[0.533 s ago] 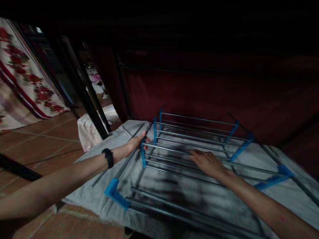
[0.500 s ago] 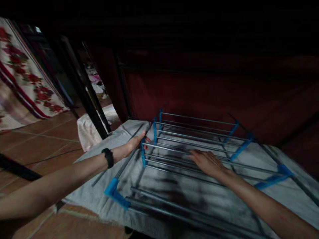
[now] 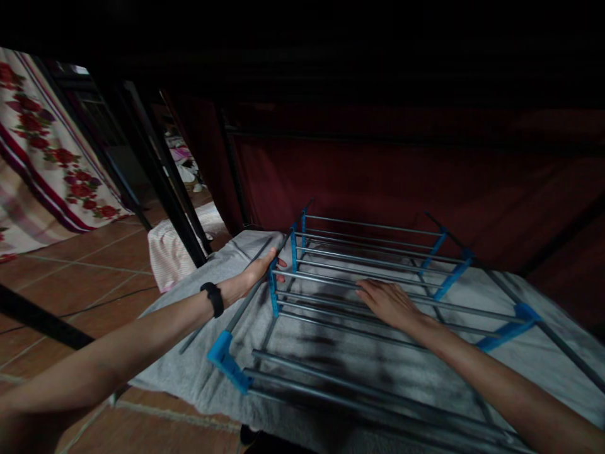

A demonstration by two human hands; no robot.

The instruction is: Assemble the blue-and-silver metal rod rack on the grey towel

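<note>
A rack of grey metal tubes with blue plastic brackets (image 3: 273, 293) lies across a grey blanket (image 3: 203, 384). My left hand (image 3: 258, 270), below a black wristband (image 3: 212, 299), is closed round the side tube at one of those brackets, thumb on top. Over the rack's middle, my right hand (image 3: 387, 304) has its fingers curled over a cross tube (image 3: 321, 279); the undersides of those fingers are hidden. Closer to me, another blue corner bracket (image 3: 229, 364) joins the side tube to the front cross tubes (image 3: 340, 392).
Behind the rack hangs a dark red cloth (image 3: 378, 176). Dark metal posts (image 3: 163, 170) rise at the left, beside a striped cloth (image 3: 170, 252). A floral blanket (image 3: 70, 157) hangs farther left over the tiled floor (image 3: 85, 271). The space overhead is dark.
The view has shifted slightly, so the rack's right side and front corner sit a little differently. Both hands keep their places on the rack.
</note>
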